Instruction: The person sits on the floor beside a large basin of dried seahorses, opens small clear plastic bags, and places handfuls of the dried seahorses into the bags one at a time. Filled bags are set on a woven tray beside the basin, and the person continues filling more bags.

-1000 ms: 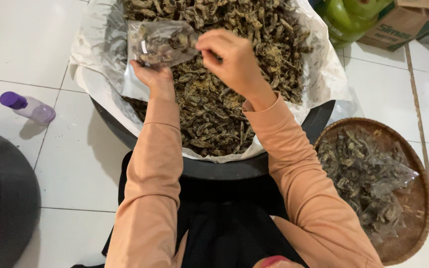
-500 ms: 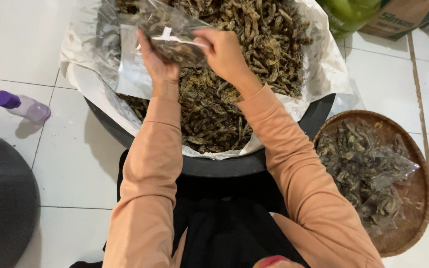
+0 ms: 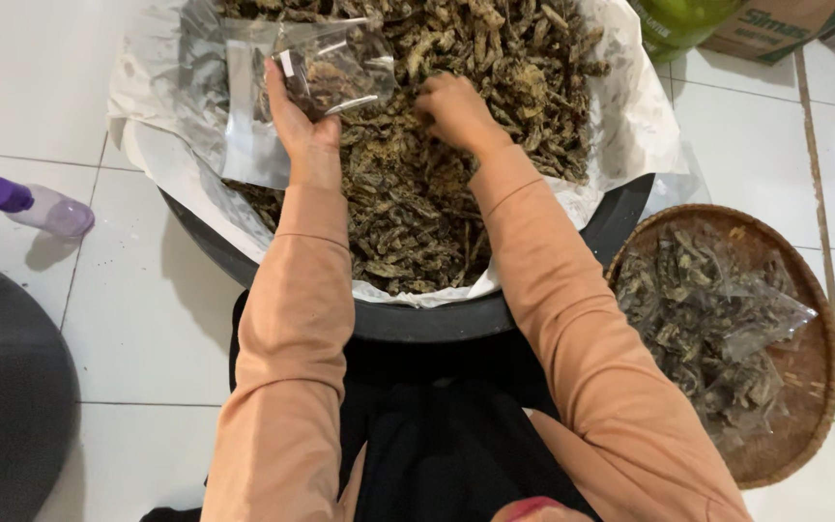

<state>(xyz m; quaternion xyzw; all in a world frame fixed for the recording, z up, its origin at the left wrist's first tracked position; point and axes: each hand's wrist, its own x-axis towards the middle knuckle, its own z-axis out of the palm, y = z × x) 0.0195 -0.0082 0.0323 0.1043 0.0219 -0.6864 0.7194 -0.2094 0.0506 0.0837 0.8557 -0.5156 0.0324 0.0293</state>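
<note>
While the small clear plastic pouch (image 3: pixel 335 68), partly filled with dark dried pieces, sits upper centre-left of the frame, it is gripped at its lower edge by the left hand (image 3: pixel 297 121), fingers closed around it and mouth tilted toward the right. Just beside it, right of centre, the right hand (image 3: pixel 456 111) rests knuckles-up, fingers curled into the heap of brown dried crisp pieces (image 3: pixel 417 213); whether they pinch anything cannot be told. The right hand is the nearer to the pouch mouth. The heap fills a paper-lined black round basin (image 3: pixel 437 319). Lower right, a woven round tray (image 3: pixel 804 406) holds filled pouches. A purple-capped bottle (image 3: pixel 36 205) lies far left.
</note>
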